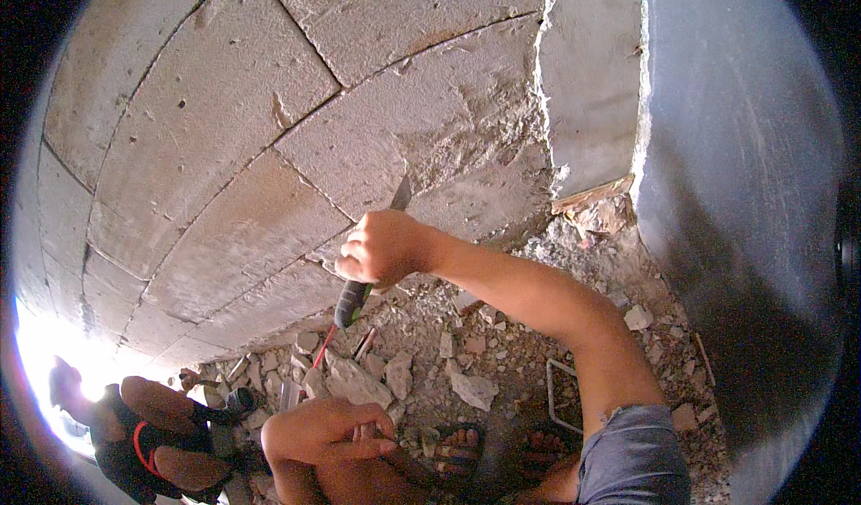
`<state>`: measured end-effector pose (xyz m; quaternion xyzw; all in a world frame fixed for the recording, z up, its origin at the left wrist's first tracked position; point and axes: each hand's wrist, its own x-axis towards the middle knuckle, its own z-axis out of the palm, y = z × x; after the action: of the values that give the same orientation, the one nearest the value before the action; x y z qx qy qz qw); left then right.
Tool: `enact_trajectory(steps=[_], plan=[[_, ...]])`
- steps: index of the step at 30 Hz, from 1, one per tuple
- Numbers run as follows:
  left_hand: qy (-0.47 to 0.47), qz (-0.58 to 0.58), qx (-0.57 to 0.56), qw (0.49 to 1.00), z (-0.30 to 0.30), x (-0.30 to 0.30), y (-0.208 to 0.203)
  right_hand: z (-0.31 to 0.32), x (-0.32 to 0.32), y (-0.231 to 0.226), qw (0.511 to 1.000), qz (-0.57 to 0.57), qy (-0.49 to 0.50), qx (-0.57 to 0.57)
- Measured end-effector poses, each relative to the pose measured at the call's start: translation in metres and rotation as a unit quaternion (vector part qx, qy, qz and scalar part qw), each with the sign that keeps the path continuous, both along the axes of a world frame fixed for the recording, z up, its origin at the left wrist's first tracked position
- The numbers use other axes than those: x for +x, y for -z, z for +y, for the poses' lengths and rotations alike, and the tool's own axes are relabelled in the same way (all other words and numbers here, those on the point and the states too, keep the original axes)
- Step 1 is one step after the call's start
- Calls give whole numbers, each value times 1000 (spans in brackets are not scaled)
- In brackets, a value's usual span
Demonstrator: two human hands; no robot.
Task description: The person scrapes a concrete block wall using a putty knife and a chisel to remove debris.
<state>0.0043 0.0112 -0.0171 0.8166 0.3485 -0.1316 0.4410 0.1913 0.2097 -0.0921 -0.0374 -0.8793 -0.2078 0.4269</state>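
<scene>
A bladed tool [348, 306] is gripped by the right hand [386, 247]. Any hold by the left hand [330, 428] cannot be told.

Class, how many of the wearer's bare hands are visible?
2: the right hand, gripping a black-and-green-handled bladed tool; the left hand, lower in view.

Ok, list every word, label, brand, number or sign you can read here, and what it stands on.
There are none that can be read.
Block wall: joints, pits and a rough chipped patch, no lettering.
Smooth grey surface on the right: no characters visible.
Tool handle: mostly covered; no legible mark on the part that shows.
Crouching person at lower left: too small and dim to make out any print.
</scene>
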Motion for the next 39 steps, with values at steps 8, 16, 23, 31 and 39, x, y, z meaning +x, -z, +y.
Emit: enact_trajectory(steps=[8,16,23,31,39], plan=[[1,-12,-3,1000,-1,3,-6,38,23,28,992,-41,46,-107],[13,19,13,1000,0,1,-1,25,-3,22,998,-39,-25,-38],[9,-14,2,1000,0,2,-3,22,-5,21,999,-3,-20,-32],[-4,-11,2,1000,2,-11,6,31,9,28,992,-74,4,-103],[2,-24,12,1000,0,-1,-4,15,-23,27,998,-46,-29,-25]])
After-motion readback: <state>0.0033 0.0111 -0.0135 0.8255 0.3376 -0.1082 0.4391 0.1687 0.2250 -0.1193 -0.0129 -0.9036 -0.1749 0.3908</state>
